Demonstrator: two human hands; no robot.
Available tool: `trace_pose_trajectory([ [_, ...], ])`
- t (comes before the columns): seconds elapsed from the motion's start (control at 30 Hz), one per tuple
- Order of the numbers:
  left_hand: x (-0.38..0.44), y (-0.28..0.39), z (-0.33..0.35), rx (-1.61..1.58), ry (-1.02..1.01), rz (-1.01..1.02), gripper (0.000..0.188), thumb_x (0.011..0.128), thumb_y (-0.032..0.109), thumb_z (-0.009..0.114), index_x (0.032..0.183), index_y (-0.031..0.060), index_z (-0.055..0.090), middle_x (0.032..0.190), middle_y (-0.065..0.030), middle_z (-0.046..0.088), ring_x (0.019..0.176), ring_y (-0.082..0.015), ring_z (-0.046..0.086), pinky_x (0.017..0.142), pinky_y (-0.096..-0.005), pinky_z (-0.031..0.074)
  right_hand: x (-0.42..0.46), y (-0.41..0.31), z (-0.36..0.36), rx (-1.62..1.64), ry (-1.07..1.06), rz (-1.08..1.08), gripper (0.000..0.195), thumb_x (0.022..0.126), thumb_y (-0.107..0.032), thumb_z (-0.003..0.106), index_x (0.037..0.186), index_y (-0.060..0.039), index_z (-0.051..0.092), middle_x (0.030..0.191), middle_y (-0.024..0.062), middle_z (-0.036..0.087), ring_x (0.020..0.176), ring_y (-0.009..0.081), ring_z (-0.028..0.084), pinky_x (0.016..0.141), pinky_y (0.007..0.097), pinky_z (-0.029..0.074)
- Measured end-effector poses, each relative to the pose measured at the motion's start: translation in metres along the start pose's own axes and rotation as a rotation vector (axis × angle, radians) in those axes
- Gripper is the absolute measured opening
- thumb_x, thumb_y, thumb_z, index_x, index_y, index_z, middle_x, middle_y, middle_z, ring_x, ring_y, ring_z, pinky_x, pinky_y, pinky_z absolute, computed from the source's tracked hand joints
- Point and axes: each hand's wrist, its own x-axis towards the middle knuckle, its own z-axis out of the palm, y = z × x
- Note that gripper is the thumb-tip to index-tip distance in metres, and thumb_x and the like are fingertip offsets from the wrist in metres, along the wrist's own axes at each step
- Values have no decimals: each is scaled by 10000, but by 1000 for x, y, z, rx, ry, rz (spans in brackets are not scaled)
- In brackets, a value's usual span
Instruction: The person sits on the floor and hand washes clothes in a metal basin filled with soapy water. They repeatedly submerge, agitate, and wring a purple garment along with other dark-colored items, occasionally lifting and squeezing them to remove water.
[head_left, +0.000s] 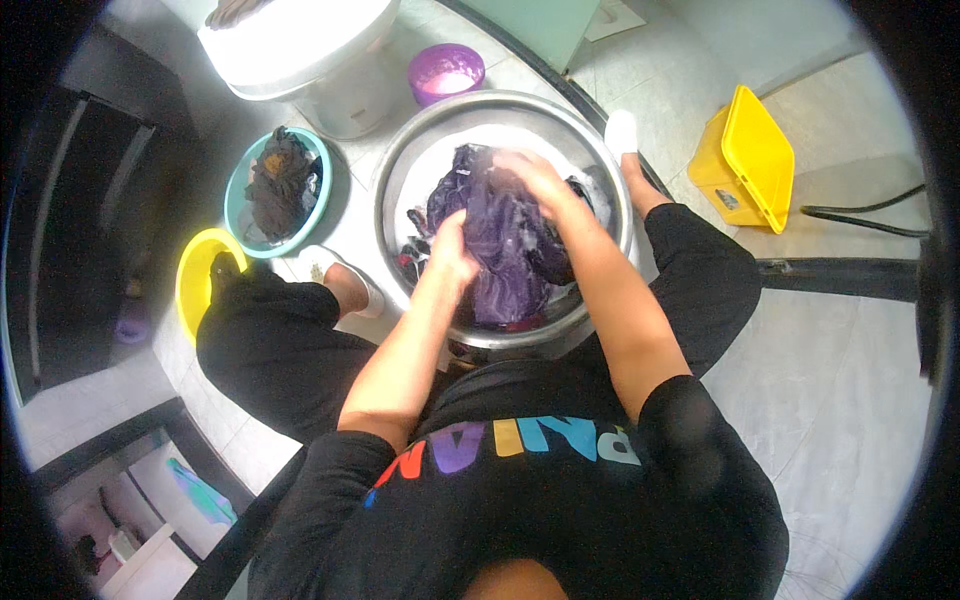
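A wet purple garment (510, 247) lies bunched in a wide metal basin (390, 161) between my legs. My left hand (454, 251) grips the garment's near left side, thumb on top. Over its upper right part, my right hand (534, 178) holds the cloth, its fingers blurred. White suds (442, 154) cover the water at the basin's far side. Other dark clothes (415, 255) show at the left inside the basin, partly under the purple garment.
Left of the basin stands a teal tub (234, 202) with dark clothes, beside a yellow basin (187, 281). A purple bowl (431, 94) with white contents and a large white tub (352, 90) stand beyond. Rightward are a yellow bin (757, 169) and a black hose (862, 214).
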Motion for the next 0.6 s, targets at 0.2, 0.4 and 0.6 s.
trace_pose_trajectory([
  [0.2, 12, 16, -28, -257, 44, -9, 324, 973, 232, 380, 1141, 44, 583, 1108, -126, 633, 938, -271, 622, 859, -423, 518, -104, -60, 68, -297, -168, -118, 251, 825, -241, 702, 1015, -78, 677, 858, 68, 683, 886, 192, 660, 791, 340, 523],
  [0.4, 20, -23, -25, -456, 48, -19, 328, 998, 271, 406, 1177, 48, 567, 1149, -116, 632, 997, -256, 632, 872, -421, 520, -86, -45, 108, -1092, 101, -202, 313, 837, -379, 618, 795, -74, 678, 783, 157, 659, 760, 346, 653, 708, 454, 516],
  [0.6, 22, -27, -21, -304, -29, 82, 286, 958, 209, 518, 1167, 22, 572, 1129, -146, 628, 995, -264, 626, 888, -422, 519, -93, -40, 114, -1003, 144, -362, 278, 770, -339, 648, 737, -62, 650, 746, 184, 650, 732, 362, 653, 689, 471, 518],
])
